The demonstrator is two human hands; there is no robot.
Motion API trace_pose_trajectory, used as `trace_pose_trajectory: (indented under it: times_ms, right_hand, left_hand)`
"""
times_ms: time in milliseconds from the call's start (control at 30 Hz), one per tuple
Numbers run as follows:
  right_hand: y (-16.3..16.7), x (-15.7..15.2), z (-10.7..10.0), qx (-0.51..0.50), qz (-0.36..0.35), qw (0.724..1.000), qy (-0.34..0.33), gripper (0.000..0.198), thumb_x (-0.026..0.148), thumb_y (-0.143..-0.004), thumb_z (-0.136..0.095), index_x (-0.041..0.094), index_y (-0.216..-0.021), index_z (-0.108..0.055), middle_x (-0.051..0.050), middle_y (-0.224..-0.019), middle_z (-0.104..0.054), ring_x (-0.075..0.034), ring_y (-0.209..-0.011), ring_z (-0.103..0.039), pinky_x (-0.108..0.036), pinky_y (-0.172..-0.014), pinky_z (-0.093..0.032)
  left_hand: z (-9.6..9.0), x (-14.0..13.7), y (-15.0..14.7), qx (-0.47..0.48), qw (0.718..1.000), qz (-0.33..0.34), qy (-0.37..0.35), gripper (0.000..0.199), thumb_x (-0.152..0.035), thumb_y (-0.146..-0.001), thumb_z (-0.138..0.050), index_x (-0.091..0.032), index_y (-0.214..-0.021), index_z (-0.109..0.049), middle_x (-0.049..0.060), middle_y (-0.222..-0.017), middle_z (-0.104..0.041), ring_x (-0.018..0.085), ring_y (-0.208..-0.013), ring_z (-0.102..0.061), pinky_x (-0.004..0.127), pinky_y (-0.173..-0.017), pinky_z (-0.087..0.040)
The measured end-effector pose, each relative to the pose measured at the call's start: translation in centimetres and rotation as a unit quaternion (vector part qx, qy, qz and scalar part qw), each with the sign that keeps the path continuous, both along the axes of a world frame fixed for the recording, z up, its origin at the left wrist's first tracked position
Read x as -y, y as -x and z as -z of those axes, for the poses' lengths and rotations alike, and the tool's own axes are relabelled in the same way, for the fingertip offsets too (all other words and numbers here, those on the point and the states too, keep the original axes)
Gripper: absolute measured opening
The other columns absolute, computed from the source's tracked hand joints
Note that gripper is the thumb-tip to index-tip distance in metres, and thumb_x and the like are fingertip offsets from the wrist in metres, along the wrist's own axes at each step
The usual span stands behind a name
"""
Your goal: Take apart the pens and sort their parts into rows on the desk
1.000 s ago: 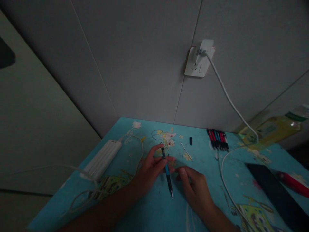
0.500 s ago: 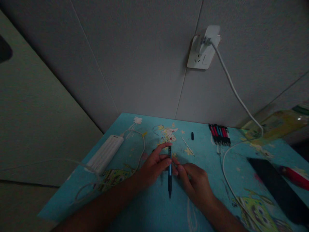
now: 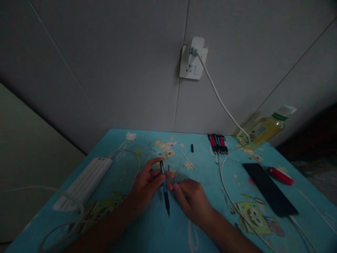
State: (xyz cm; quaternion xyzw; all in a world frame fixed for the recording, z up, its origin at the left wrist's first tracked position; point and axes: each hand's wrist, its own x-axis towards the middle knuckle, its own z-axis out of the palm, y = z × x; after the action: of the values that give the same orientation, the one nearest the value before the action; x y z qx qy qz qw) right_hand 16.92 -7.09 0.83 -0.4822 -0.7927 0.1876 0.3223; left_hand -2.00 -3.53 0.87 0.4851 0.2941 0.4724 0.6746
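A blue and black pen [image 3: 165,191] is gripped by my left hand [image 3: 147,182], its dark tip slanting down toward me. My right hand [image 3: 193,196] is closed beside it, thumb and finger pinched close to the left fingertips; whatever sits in that pinch is too small or hidden to make out. Beyond the hands a thin white stick, like a pen refill [image 3: 187,159], lies on the blue patterned tabletop [image 3: 205,175]. Near it rests a short black piece [image 3: 192,148]. Several red, blue and black pens [image 3: 218,144] lie side by side toward the back right.
On the left lies a white power strip [image 3: 84,182] with its cable. A black phone [image 3: 270,189] and a red object [image 3: 280,175] are at right. A bottle of yellow liquid [image 3: 265,130] leans there. A white cable [image 3: 218,96] hangs from the wall socket [image 3: 193,63].
The view has swung to the right, so everything appears shifted left and more of the bottle and phone shows. The pen is now more slanted; both hands keep their hold.
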Motion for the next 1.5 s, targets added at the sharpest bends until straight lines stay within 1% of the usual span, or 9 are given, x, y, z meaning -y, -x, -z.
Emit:
trace_pose_trajectory:
  times_ms: [200,367,467,533,600,667,833,1067,1500]
  right_hand:
    - [0.4,0.3,-0.5,0.013,-0.026,1.000,0.007,0.029,0.030,-0.100,-0.046,0.019,-0.078,-0.062,0.000,-0.070,-0.062,-0.014,-0.068,-0.059,-0.025,-0.070,-0.043]
    - [0.5,0.1,-0.5,0.020,-0.009,1.000,0.013,0.021,0.028,-0.098,-0.050,0.019,-0.088,-0.066,-0.002,-0.080,-0.065,-0.015,-0.075,-0.061,-0.025,-0.072,-0.046]
    - [-1.2,-1.2,-0.9,0.035,0.064,0.997,0.007,0.022,0.028,-0.099,-0.048,0.020,-0.100,-0.069,-0.005,-0.088,-0.067,-0.016,-0.081,-0.063,-0.026,-0.075,-0.047]
    - [-3.4,-2.7,-1.4,0.079,0.155,0.985,-0.002,0.027,0.031,-0.100,-0.045,0.019,-0.105,-0.070,-0.006,-0.091,-0.068,-0.017,-0.082,-0.064,-0.026,-0.076,-0.047]
    - [-5.8,-4.8,-2.1,0.168,0.273,0.947,-0.008,0.035,0.035,-0.102,-0.041,0.018,-0.109,-0.070,-0.009,-0.094,-0.069,-0.018,-0.083,-0.065,-0.028,-0.077,-0.047]
    - [-8.1,-7.0,-2.6,0.283,0.363,0.888,0.017,0.040,0.038,-0.103,-0.036,0.018,-0.110,-0.070,-0.013,-0.104,-0.069,-0.021,-0.092,-0.066,-0.029,-0.080,-0.047]
    - [-11.4,-11.3,-2.4,0.331,0.419,0.843,0.069,0.045,0.037,-0.099,-0.042,0.007,-0.096,-0.074,-0.023,-0.094,-0.071,-0.032,-0.087,-0.070,-0.040,-0.077,-0.050]
    - [-12.1,-12.6,-0.9,0.364,0.426,0.822,0.101,0.042,0.032,-0.099,-0.040,0.008,-0.100,-0.075,-0.025,-0.104,-0.070,-0.033,-0.096,-0.069,-0.044,-0.082,-0.050]
    - [-11.9,-12.4,0.4,0.368,0.420,0.825,0.081,0.040,0.030,-0.099,-0.036,0.011,-0.114,-0.067,-0.021,-0.108,-0.068,-0.033,-0.096,-0.067,-0.045,-0.082,-0.049]
  left_hand:
    - [0.1,-0.4,-0.3,0.020,0.995,-0.096,0.016,0.057,-0.027,-0.090,-0.066,-0.031,-0.135,-0.030,0.003,-0.107,-0.072,0.020,-0.095,-0.071,0.040,-0.092,-0.054]
    - [0.0,-0.6,-0.6,-0.010,0.992,-0.122,-0.020,0.066,-0.029,-0.087,-0.069,-0.031,-0.137,-0.026,0.006,-0.115,-0.070,0.022,-0.108,-0.067,0.045,-0.101,-0.049]
    - [0.2,-1.0,-0.4,-0.062,0.984,-0.156,-0.051,0.066,-0.033,-0.090,-0.065,-0.030,-0.142,-0.025,0.007,-0.120,-0.067,0.021,-0.108,-0.067,0.042,-0.097,-0.051]
    - [0.6,-1.4,0.0,-0.137,0.972,-0.170,-0.083,0.044,-0.035,-0.093,-0.059,-0.025,-0.133,-0.042,0.006,-0.114,-0.068,0.020,-0.102,-0.068,0.037,-0.092,-0.053]
    - [1.2,-1.8,0.5,-0.230,0.949,-0.168,-0.137,0.024,-0.034,-0.095,-0.055,-0.022,-0.115,-0.057,0.005,-0.106,-0.069,0.020,-0.097,-0.067,0.034,-0.088,-0.053]
    - [1.7,-2.2,0.9,-0.311,0.912,-0.166,-0.208,0.019,-0.032,-0.096,-0.054,-0.022,-0.109,-0.062,0.005,-0.101,-0.069,0.019,-0.094,-0.066,0.032,-0.084,-0.052]
    - [2.1,-2.4,1.5,-0.426,0.810,-0.132,-0.382,0.021,-0.023,-0.098,-0.047,-0.021,-0.114,-0.060,0.006,-0.107,-0.066,0.021,-0.099,-0.062,0.036,-0.091,-0.049]
    - [1.4,-2.4,1.8,-0.500,0.718,-0.116,-0.470,0.022,-0.020,-0.099,-0.043,-0.019,-0.113,-0.060,0.006,-0.096,-0.066,0.021,-0.091,-0.061,0.038,-0.085,-0.050]
    - [1.1,-2.8,2.2,-0.605,0.639,-0.094,-0.466,0.019,-0.015,-0.096,-0.048,-0.017,-0.108,-0.063,0.007,-0.090,-0.065,0.023,-0.089,-0.058,0.038,-0.084,-0.048]
